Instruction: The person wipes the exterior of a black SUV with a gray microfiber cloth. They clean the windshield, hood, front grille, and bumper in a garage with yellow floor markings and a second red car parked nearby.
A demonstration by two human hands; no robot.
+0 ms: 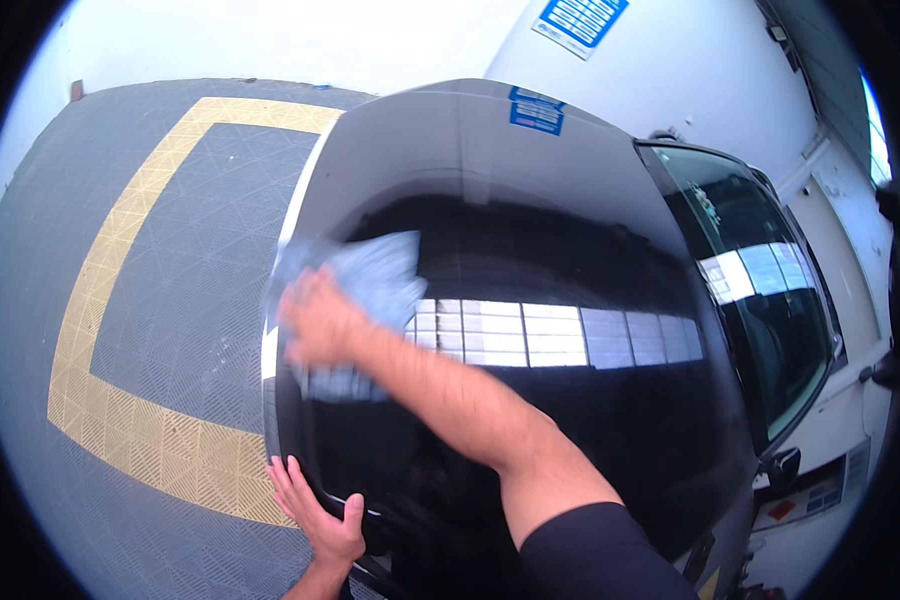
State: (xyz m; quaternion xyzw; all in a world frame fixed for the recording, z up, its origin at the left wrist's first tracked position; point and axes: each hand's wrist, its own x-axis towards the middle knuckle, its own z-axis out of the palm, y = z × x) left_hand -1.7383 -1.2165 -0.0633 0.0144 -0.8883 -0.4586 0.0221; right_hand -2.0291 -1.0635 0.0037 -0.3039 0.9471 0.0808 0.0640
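Note:
A light blue cloth lies spread on the glossy black hood of a car, close to its front edge. My right hand presses on the cloth, blurred by motion, with the forearm reaching across the hood. Part of the cloth is hidden beneath the hand and wrist. Lower down, my left hand rests on the front corner of the car near the headlight, fingers spread and thumb apart, holding nothing. Bright windows are mirrored in the hood's paint.
The car's windshield and side mirror are to the right. Grey floor tiles with a yellow tile border stretch out ahead of the car's front. A blue and white poster hangs on the white wall.

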